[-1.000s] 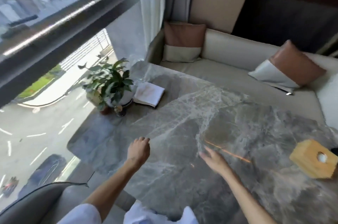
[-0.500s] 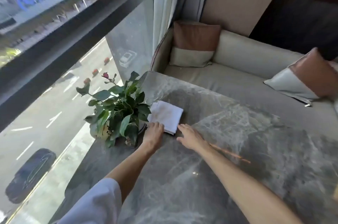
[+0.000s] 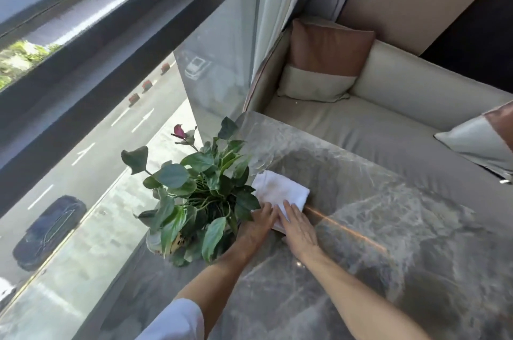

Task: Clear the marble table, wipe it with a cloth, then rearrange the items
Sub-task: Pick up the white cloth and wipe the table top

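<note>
A folded white cloth (image 3: pixel 279 188) lies on the grey marble table (image 3: pixel 388 242) near its far left corner, right beside a leafy potted plant (image 3: pixel 194 189). My right hand (image 3: pixel 299 228) lies flat on the cloth's near corner, fingers straight and not gripping. My left hand (image 3: pixel 256 227) rests next to it with its fingertips on the cloth's near edge, its back against the plant's leaves. The plant's pot is mostly hidden by leaves.
A beige sofa (image 3: pixel 361 123) runs along the table's far side with a brown-and-cream cushion (image 3: pixel 327 62) in its corner and another cushion (image 3: pixel 483 142) at the right. A floor-length window (image 3: pixel 83 145) borders the table's left edge, with a curtain (image 3: pixel 280 6) at its end.
Both hands have reached forward across the table to the cloth; they now touch its near edge. The view has swung left and closer, and the wooden box has left the frame.
</note>
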`<state>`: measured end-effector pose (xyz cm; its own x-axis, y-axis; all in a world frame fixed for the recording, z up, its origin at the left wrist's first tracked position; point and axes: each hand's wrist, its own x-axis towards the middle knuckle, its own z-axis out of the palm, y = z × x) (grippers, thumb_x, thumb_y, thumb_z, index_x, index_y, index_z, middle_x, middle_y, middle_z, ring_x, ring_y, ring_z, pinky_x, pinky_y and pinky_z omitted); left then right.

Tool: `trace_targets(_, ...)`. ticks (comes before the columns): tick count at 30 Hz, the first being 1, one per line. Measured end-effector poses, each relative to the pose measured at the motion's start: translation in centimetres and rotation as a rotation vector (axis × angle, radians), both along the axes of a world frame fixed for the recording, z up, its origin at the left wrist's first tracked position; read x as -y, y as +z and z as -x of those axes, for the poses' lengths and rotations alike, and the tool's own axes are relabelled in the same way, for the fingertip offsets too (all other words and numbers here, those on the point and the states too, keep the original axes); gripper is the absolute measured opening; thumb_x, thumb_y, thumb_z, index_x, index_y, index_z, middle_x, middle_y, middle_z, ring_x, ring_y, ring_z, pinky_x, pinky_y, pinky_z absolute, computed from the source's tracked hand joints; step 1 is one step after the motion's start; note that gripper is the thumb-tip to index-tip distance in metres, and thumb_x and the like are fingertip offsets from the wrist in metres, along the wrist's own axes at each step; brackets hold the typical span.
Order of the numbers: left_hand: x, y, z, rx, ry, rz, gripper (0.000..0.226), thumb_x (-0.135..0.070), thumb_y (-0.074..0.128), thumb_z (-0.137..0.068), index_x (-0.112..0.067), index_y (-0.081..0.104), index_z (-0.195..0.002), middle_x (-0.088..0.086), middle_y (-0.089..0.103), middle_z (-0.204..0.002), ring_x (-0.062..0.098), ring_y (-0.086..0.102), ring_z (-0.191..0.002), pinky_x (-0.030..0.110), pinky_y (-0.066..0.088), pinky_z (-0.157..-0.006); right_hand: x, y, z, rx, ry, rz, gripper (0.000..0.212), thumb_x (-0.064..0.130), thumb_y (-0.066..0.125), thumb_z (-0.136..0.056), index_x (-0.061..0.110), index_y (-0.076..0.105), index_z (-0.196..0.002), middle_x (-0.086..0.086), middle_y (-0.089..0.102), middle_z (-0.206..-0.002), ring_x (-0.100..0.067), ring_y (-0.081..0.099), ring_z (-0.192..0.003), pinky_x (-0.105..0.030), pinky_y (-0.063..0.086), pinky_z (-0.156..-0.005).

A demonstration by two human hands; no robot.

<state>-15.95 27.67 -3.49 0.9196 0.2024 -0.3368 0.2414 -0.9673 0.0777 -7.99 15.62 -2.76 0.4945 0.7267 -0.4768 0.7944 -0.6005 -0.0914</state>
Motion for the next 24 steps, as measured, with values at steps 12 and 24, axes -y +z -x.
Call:
trace_targets(12, -0.4, 2.9, 0.1, 0.018, 0.244, 0.163, 0.028, -0.056, 0.070, -0.064, -0.039, 0.062, -0.085, -0.016, 0.054, -0.085, 0.000, 0.056, -0.073, 0.018, 0.046, -0.058, -1.1, 4.4, -2.4, -0.069, 0.102, 0.020, 0.055, 0.002, 0.044, -0.090, 0.016, 0.037, -0.143, -0.015, 0.051, -0.139, -0.035, 0.054, -0.122, -0.044, 0.051, -0.089)
trace_targets(24, 18.6, 16.5, 8.9, 0.662, 1.099, 0.926, 0.057, -0.028, 0.053, -0.095, -0.013, 0.031, -0.146, 0.008, 0.036, -0.151, 0.024, 0.036, -0.140, 0.034, 0.027, -0.115, 20.6, 18.1, 1.2, -1.376, -0.959, -0.827, 0.028, 0.001, 0.057, -0.085, 0.008, 0.068, -0.110, -0.010, 0.073, -0.092, -0.017, 0.068, -0.076, -0.028, 0.058, -0.059)
